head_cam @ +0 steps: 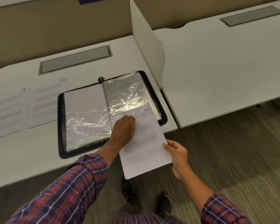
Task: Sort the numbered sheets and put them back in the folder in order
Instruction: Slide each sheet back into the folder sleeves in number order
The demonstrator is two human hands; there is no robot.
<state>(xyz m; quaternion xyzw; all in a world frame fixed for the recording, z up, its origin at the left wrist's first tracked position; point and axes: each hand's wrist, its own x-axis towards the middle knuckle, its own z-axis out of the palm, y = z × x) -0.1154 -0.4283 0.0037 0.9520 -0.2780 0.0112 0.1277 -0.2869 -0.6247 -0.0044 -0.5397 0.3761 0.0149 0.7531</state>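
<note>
Left hand (124,128): knuckles up, fingers curled on the near edge of the folder's right-hand plastic sleeve (128,92). The tips are hidden, but it looks like a pinch on the plastic. My guess is it's lifting the sleeve mouth so paper can slide in.

Right hand (178,156): grips the right edge of the sheet marked 6 (145,152), thumb on top and fingers underneath. It holds low on the page so the top end stays free to feed in. The sheet's top corner with the number is already over the sleeve. I can't tell whether it sits under the plastic or on top. The bottom half hangs off the near side of the folder, past the desk edge, over the floor.

The folder (164,118) lies open and flat on the desk (31,159), black rim all round. Its left-hand sleeve (86,110) already shows a white page behind crinkled plastic, number not readable.

Left of the folder, sheet 10 (45,101) sits closest, its right edge touching or tucked under the folder rim. Sheet 9 (6,110) is further left. Both are face up with numbers showing, likely laid out to pick in order. Sheets 7 and 8 are not in sight.

Right of the folder stands a white divider (147,50). Behind the folder is a grey cable hatch (74,59).

Step in hand: sleeving sheet 6. I'd say the task is about halfway.
</note>
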